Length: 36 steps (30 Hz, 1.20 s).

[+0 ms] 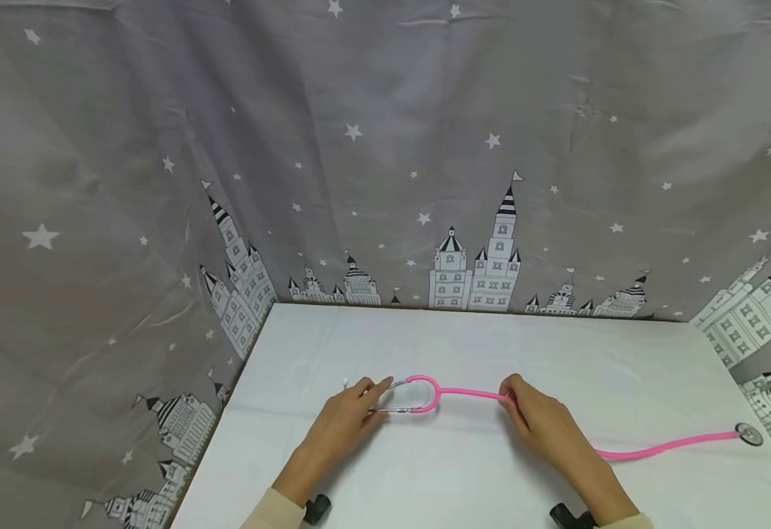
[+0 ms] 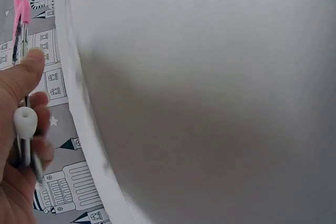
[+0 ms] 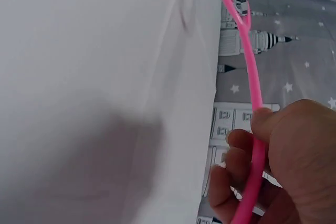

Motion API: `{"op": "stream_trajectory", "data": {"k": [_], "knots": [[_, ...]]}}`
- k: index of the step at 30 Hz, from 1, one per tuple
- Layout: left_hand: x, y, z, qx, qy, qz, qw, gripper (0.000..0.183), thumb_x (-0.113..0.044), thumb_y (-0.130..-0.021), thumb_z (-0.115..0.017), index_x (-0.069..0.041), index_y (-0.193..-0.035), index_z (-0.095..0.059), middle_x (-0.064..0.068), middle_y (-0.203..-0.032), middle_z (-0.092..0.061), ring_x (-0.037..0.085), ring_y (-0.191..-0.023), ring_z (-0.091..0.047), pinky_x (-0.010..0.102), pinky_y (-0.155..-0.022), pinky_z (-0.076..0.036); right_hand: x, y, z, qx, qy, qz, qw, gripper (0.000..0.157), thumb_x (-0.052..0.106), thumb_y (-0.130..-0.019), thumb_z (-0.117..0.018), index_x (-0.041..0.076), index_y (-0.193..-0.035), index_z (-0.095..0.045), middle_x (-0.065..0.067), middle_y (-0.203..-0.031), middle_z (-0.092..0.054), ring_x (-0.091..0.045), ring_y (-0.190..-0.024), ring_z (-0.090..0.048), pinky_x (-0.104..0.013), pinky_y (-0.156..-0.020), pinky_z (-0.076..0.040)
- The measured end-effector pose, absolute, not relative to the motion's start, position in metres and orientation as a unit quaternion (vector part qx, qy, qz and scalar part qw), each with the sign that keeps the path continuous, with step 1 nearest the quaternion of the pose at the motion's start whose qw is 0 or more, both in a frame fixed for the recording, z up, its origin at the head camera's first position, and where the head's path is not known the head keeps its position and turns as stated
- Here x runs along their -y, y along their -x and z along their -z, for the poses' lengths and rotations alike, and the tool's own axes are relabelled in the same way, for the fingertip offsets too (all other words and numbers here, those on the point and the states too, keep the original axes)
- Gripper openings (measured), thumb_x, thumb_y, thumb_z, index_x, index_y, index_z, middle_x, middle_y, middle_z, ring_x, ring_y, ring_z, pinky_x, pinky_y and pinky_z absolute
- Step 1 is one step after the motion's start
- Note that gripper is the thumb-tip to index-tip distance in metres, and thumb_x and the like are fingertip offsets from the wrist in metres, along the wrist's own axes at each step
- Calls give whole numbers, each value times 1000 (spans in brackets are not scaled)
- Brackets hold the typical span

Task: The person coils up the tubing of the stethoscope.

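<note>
A stethoscope with pink tubing (image 1: 666,447) stretches left to right over the white table, held in both hands. The left hand (image 1: 348,415) grips its metal ear tubes (image 1: 398,410), fingers curled round them; a white ear tip (image 2: 25,123) pokes out beside the fingers in the left wrist view. To the right, the right hand (image 1: 547,426) pinches the pink tube between thumb and fingers, some way past the forked part. Behind that hand the tube runs on to the round chest piece (image 1: 749,434) near the table's right side. The right forearm hides a stretch of tubing.
A white-covered table (image 1: 332,338) lies under the hands. Grey cloth (image 1: 385,176) printed with stars and castles hangs behind it and along both sides. Black wrist devices (image 1: 317,508) show at both cuffs.
</note>
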<state>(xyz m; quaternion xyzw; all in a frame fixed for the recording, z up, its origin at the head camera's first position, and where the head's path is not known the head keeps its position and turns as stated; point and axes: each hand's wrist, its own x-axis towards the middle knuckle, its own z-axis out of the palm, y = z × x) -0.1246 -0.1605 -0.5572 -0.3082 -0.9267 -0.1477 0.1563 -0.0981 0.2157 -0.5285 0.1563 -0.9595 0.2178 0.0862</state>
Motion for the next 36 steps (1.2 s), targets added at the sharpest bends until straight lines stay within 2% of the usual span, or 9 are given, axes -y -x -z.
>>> {"op": "stream_trajectory", "data": {"k": [8,15,22,29,36], "knots": [[161,120,552,902,349,173,187,62,-23,-88,-90,-13,-146,-68,-3,-104,-72,7,-83,-63,27,-78,-58,-237,91,531,959,-141,-225,100,11,19,-98,-79,18,-108,-73,11,-90,-65,0,-75,-50,-26,-67,-49],[149,117,549,897,360,171,188,58,-25,-90,-89,-12,-143,-70,-3,-102,-71,7,-81,-62,25,-76,-58,-248,90,528,939,-178,-247,160,16,11,-94,-81,17,-106,-72,12,-90,-63,3,-76,-47,-20,-65,-45],[139,111,553,898,363,165,188,58,-29,-88,-90,-14,-140,-69,-5,-96,-70,6,-78,-61,24,-73,-57,-242,93,513,905,-222,-306,196,23,5,-95,-80,19,-110,-70,14,-98,-65,1,-85,-52,-12,-74,-43],[128,106,550,898,365,189,158,51,-31,-89,-89,-16,-132,-65,-6,-97,-73,7,-83,-67,26,-77,-59,-219,99,502,885,-244,-352,181,20,7,-98,-78,22,-109,-72,17,-97,-66,1,-84,-52,-18,-70,-47],[117,101,544,890,384,194,149,44,-31,-91,-88,-18,-127,-66,-8,-95,-72,5,-82,-65,23,-77,-58,-198,109,482,888,-270,-349,126,15,16,-100,-78,24,-111,-72,17,-103,-70,0,-89,-57,-22,-75,-55]]}}
